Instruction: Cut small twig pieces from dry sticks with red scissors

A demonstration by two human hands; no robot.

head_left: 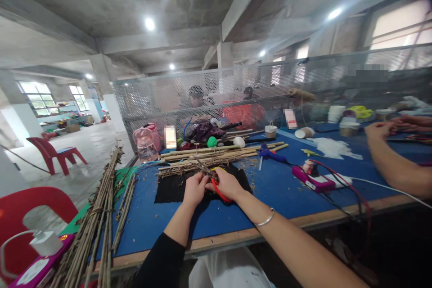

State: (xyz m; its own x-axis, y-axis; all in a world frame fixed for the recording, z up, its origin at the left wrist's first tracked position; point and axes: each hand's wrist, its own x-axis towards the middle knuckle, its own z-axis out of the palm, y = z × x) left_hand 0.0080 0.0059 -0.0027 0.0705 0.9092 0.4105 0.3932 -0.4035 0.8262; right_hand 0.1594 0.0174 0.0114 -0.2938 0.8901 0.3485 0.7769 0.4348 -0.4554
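My right hand (pixel 229 185) grips scissors with red handles (pixel 220 192), their blades pointing up and to the left. Close beside it, my left hand (pixel 195 189) has its fingers pinched together near the scissors; whatever is between them is too small to make out. Both hands are over a black cloth (pixel 168 190) on the blue tabletop (pixel 145 216). Just beyond them lies a bundle of thin dry twigs (pixel 178 168). Longer pale sticks (pixel 189 154) are laid side by side behind the twigs.
Long dry stalks (pixel 97 220) stick out over the table's left edge. A blue glue gun (pixel 272 155) and a purple power strip (pixel 313 181) with cables are to the right. A co-worker's hands (pixel 381 130) are at far right. A perforated metal screen (pixel 151 94) stands behind.
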